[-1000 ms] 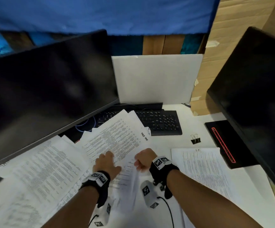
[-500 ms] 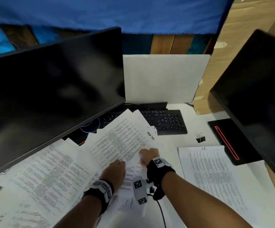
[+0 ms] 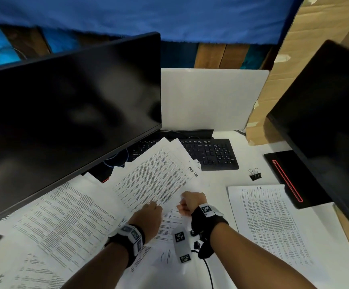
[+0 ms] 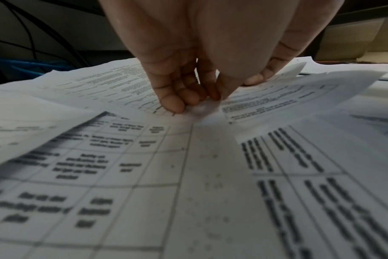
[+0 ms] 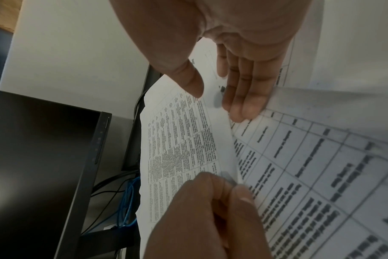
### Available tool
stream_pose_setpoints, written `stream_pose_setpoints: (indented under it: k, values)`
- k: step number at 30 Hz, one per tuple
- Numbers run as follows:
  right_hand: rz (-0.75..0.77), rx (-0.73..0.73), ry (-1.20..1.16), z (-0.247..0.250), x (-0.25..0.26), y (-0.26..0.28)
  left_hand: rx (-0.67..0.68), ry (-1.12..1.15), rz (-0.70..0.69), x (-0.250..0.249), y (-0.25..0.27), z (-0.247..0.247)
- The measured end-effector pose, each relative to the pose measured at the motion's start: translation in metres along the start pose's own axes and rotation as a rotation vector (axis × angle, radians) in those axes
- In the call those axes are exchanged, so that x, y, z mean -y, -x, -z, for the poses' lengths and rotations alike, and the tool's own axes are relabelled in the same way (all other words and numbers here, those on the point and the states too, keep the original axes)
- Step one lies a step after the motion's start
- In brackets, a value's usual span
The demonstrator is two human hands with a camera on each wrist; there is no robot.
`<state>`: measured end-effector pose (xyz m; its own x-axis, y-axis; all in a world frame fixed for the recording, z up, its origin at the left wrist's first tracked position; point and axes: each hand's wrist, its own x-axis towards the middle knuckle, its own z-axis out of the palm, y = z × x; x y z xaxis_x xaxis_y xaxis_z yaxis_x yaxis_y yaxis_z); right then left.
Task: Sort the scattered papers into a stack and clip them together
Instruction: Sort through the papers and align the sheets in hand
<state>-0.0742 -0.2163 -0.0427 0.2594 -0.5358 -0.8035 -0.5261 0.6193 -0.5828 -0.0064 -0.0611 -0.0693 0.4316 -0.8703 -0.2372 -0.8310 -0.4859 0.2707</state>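
Printed papers point(image 3: 65, 217) lie fanned across the white desk under the left monitor. A table-printed sheet point(image 3: 154, 180) lies on top in the middle. My left hand point(image 3: 148, 213) pinches this sheet's near edge between thumb and curled fingers, as the left wrist view point(image 4: 199, 101) and the right wrist view point(image 5: 210, 201) show. My right hand point(image 3: 191, 202) is just to its right; its fingers point(image 5: 239, 98) are nearly straight and touch the papers, with the thumb apart. One separate sheet point(image 3: 269, 222) lies flat at the right. A black binder clip point(image 3: 254, 175) stands alone behind it.
A large dark monitor point(image 3: 65, 113) overhangs the papers on the left. A second monitor point(image 3: 326, 122) with its black base point(image 3: 290, 180) is at the right. A black keyboard point(image 3: 211, 153) lies behind the papers. Cardboard point(image 3: 294, 59) and a white panel point(image 3: 211, 101) close off the back.
My left hand has slid forward off the flat pile and now pinches the top sheet's edge. A loose sheet that was moving between my wrists has settled. My right hand shifted slightly forward.
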Motion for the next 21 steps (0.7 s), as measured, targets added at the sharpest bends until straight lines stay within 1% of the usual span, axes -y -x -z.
stream_pose_setpoints:
  k: [3, 6, 8, 9, 10, 12, 13, 14, 16, 18, 19, 20, 21]
  values:
    - [0.015, 0.028, 0.012, 0.003, -0.001, 0.004, -0.051, 0.073, -0.038, 0.0, 0.0, 0.006]
    - [0.109, 0.047, 0.11, 0.006, 0.004, 0.01, -0.02, 0.105, -0.163, -0.016, -0.001, 0.019]
    - [0.216, -0.034, 0.149, 0.009, 0.008, 0.006, 0.008, 0.165, -0.211, -0.027, 0.001, 0.024]
    - [0.259, -0.088, 0.15, 0.013, 0.01, 0.005, -0.013, 0.213, -0.215, -0.03, 0.0, 0.024]
    - [0.273, -0.145, 0.148, 0.017, 0.013, 0.002, -0.052, 0.244, -0.213, -0.029, -0.002, 0.021]
    - [0.276, -0.238, 0.136, 0.029, 0.017, 0.0, -0.136, 0.274, -0.166, -0.021, -0.006, 0.018]
    - [0.277, -0.293, 0.124, 0.035, 0.019, 0.001, -0.176, 0.295, -0.116, -0.014, -0.009, 0.018]
    - [0.266, -0.334, 0.099, 0.042, 0.021, 0.0, -0.219, 0.321, -0.048, -0.007, -0.012, 0.021]
    - [0.195, -0.369, 0.032, 0.057, 0.023, 0.0, -0.27, 0.322, 0.1, 0.01, -0.017, 0.031]
    - [0.2, -0.432, -0.063, 0.072, 0.026, -0.004, -0.261, 0.235, 0.179, 0.029, -0.023, 0.04]
    - [0.188, -0.445, -0.168, 0.078, 0.029, 0.0, -0.235, 0.184, 0.196, 0.039, -0.026, 0.046]
    - [0.174, -0.463, -0.159, 0.085, 0.034, 0.0, -0.2, 0.136, 0.2, 0.046, -0.03, 0.051]
    - [0.181, -0.519, -0.002, 0.09, 0.034, 0.0, -0.159, 0.087, 0.191, 0.052, -0.033, 0.058]
